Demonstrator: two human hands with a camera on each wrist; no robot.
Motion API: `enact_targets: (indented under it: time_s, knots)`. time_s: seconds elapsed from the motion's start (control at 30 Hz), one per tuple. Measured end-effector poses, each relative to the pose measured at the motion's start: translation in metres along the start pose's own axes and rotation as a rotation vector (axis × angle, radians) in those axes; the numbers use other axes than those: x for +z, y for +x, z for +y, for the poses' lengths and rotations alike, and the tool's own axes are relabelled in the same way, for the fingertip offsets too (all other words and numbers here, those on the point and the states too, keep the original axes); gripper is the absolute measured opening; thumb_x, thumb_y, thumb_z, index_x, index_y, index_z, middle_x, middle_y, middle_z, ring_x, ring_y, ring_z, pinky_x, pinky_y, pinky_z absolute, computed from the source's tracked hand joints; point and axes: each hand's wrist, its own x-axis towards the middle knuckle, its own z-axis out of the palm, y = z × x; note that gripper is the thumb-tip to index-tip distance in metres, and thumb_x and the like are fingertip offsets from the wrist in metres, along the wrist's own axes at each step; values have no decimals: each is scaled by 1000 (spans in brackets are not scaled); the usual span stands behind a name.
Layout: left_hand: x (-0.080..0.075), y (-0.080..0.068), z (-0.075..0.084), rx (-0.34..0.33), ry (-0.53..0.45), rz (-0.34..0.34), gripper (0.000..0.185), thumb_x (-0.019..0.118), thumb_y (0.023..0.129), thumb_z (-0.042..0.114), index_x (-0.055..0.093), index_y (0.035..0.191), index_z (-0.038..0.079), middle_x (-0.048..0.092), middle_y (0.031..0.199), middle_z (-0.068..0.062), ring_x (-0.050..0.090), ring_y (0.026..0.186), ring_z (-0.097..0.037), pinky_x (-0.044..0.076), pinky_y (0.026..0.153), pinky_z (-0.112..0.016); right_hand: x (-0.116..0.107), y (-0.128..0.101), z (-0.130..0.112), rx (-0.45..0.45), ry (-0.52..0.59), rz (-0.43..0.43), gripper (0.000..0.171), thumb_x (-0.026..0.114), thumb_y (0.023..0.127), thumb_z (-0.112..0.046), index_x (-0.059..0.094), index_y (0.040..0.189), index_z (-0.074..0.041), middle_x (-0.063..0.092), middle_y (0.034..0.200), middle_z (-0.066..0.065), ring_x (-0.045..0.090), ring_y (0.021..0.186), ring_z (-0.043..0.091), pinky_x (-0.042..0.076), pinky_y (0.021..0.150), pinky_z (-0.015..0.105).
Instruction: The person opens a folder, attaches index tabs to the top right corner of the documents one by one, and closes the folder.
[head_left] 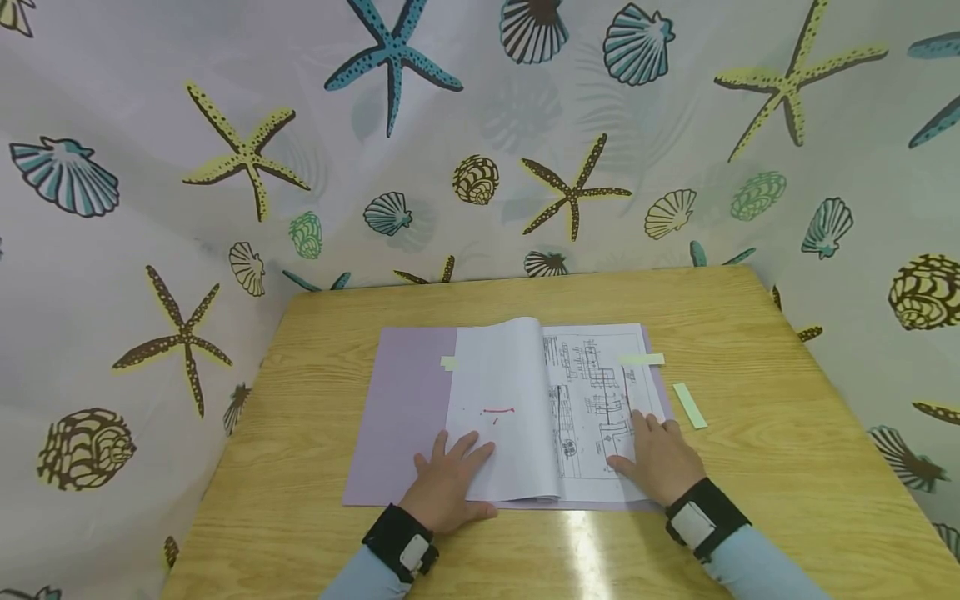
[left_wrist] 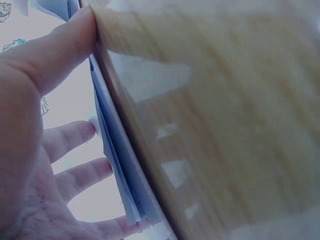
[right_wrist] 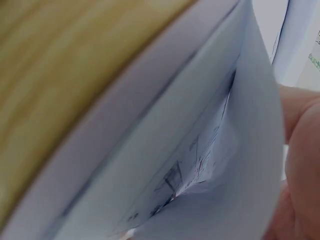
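My left hand [head_left: 442, 483], fingers spread, rests on the turned-over white pages [head_left: 502, 450] at the left of an open booklet. Its thumb lies along the lower edge of the purple folder [head_left: 397, 400]. At the lower right corner of the drawing page [head_left: 588, 467], my right hand [head_left: 663, 462] grips the page, thumb toward the middle. In the right wrist view a lifted sheet [right_wrist: 260, 160] bulges away from the pages under it and hides most of the right fingers. Printed technical drawings cover the right page.
The booklet lies on a wooden table [head_left: 765, 358]. A pale green strip [head_left: 690, 406] lies right of it; another strip [head_left: 642, 360] sticks out from the right page, and a small tab [head_left: 448, 363] shows at the left pages' edge. A shell-patterned curtain [head_left: 450, 108] hangs around the table.
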Motion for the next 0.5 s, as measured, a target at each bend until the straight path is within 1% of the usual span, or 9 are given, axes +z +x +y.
enact_targets:
  time_s: [0.13, 0.27, 0.37, 0.5]
  knots:
    - [0, 0, 0, 3, 1, 1, 91, 74, 69, 63, 44, 145, 24, 38, 150, -8, 28, 132, -53, 31, 85, -79, -1, 0, -3, -4, 2, -3, 84, 78, 77, -44, 47, 133, 11, 60, 108, 24, 56, 89, 40, 53, 62, 50]
    - [0, 0, 0, 2, 2, 0, 91, 74, 69, 63, 44, 145, 24, 37, 150, -8, 28, 132, -53, 31, 86, -79, 0, 0, -5, -10, -1, -3, 83, 78, 78, -41, 46, 134, 11, 62, 112, 25, 58, 87, 39, 53, 63, 49]
    - [0, -1, 0, 2, -4, 0, 91, 74, 69, 63, 44, 145, 23, 38, 150, -9, 28, 132, -53, 30, 86, -79, 1, 0, -8, -12, 32, -5, 83, 79, 78, -35, 43, 136, 12, 62, 115, 27, 58, 82, 34, 52, 61, 45]
    - [-1, -2, 1, 3, -18, -3, 90, 75, 69, 62, 44, 145, 23, 37, 150, -9, 27, 133, -54, 30, 86, -79, 2, 1, -12, -4, 75, -8, 83, 80, 77, -27, 39, 138, 12, 65, 112, 25, 55, 75, 28, 47, 55, 38]
